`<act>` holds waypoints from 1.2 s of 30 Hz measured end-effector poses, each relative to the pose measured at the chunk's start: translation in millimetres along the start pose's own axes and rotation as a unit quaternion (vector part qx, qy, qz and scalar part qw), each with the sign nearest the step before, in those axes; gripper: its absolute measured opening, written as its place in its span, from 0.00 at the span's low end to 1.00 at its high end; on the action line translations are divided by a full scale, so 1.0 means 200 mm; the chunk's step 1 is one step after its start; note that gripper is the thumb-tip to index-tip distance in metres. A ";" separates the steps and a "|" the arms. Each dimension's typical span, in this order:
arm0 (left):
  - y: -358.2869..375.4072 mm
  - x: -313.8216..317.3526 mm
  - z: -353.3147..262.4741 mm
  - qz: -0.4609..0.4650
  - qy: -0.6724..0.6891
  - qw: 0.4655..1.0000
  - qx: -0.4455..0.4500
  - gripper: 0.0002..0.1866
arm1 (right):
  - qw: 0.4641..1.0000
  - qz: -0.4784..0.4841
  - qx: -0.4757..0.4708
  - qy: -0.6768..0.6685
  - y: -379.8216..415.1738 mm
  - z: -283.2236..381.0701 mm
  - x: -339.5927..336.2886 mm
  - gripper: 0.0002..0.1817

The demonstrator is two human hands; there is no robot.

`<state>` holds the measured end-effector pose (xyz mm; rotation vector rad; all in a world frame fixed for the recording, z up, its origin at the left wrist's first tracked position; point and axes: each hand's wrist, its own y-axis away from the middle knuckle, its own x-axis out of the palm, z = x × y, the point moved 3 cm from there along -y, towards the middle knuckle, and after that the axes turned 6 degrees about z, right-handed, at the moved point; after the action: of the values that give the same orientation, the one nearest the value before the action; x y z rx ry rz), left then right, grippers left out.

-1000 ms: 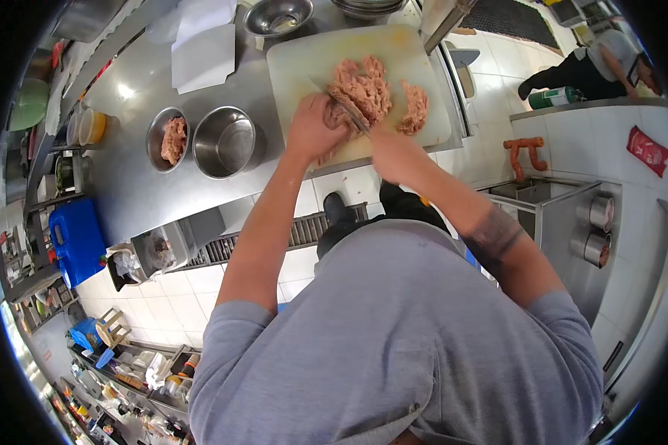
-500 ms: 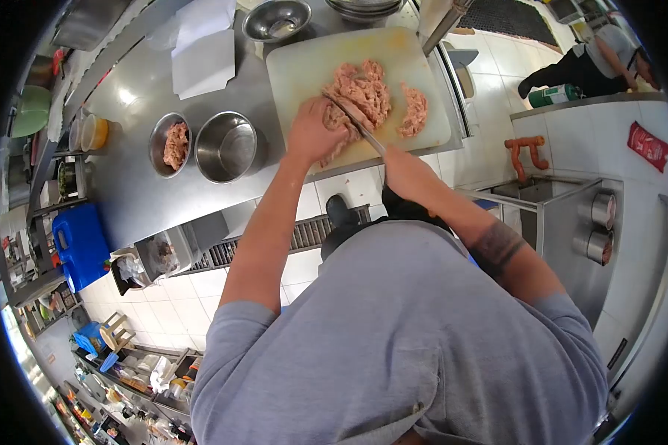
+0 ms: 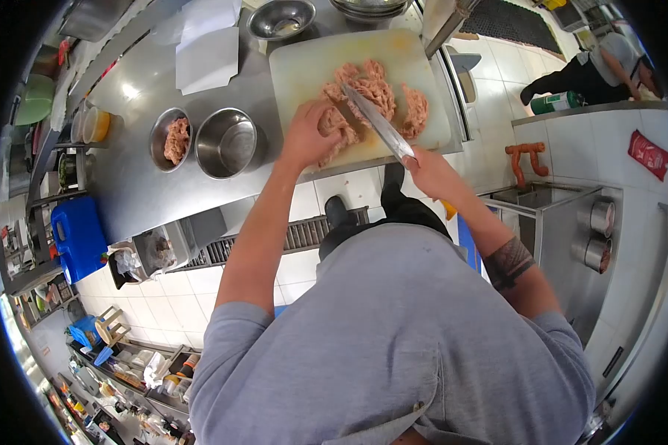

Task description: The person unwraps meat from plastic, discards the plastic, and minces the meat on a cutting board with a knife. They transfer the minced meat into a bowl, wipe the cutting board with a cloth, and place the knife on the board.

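My right hand (image 3: 427, 167) grips a large kitchen knife (image 3: 382, 122), its broad blade pointing up and left over the meat. Raw minced meat (image 3: 375, 93) lies in a heap on a white cutting board (image 3: 297, 67), with a smaller strip along its right side. At the board's lower left, my left hand (image 3: 308, 137) curls its fingers around a separate portion of the meat (image 3: 337, 139). A gap of bare board shows between this portion and the heap, beneath the blade.
Left of the board stand an empty steel bowl (image 3: 226, 144) and a steel bowl with meat (image 3: 172, 148). Another steel bowl (image 3: 280, 21) and stacked bowls (image 3: 369, 9) sit at the back, near white sheets (image 3: 206, 63). A person (image 3: 608, 67) bends at the upper right.
The knife has swung rightward and lifted away from my left hand, showing its broad blade. My right hand moved right and slightly down. The portion under my left hand now lies apart from the heap.
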<state>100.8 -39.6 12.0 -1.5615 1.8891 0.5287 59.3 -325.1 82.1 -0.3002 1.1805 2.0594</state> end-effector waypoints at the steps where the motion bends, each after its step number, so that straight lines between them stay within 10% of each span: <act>1: 0.00 -0.01 -0.03 -0.007 0.016 1.000 -0.007 0.31 | 0.999 -0.034 -0.018 0.007 0.01 0.02 0.00 0.16; 4: -0.07 0.00 -0.01 -0.127 0.046 0.987 -0.090 0.27 | 0.975 -0.128 -0.127 0.133 -0.16 0.06 0.09 0.12; 14: -0.18 0.02 0.03 -0.080 -0.059 0.994 -0.049 0.17 | 0.961 -0.052 -0.142 0.230 -0.18 0.14 0.18 0.13; 17: -0.19 0.04 0.06 -0.050 -0.040 0.997 -0.044 0.16 | 0.984 -0.030 -0.017 0.172 -0.12 0.07 0.20 0.14; 25: -0.17 0.05 0.03 -0.050 -0.037 0.997 -0.035 0.14 | 0.978 -0.076 -0.119 0.152 -0.46 0.11 0.23 0.12; 36: 0.10 -0.01 0.01 -0.138 -0.020 0.990 -0.018 0.21 | 0.984 -0.077 -0.066 0.145 0.14 -0.03 0.13 0.15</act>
<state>82.4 -32.6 10.6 -1.7857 1.6056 0.4691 20.2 -326.6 84.3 -0.7532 1.1479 2.0071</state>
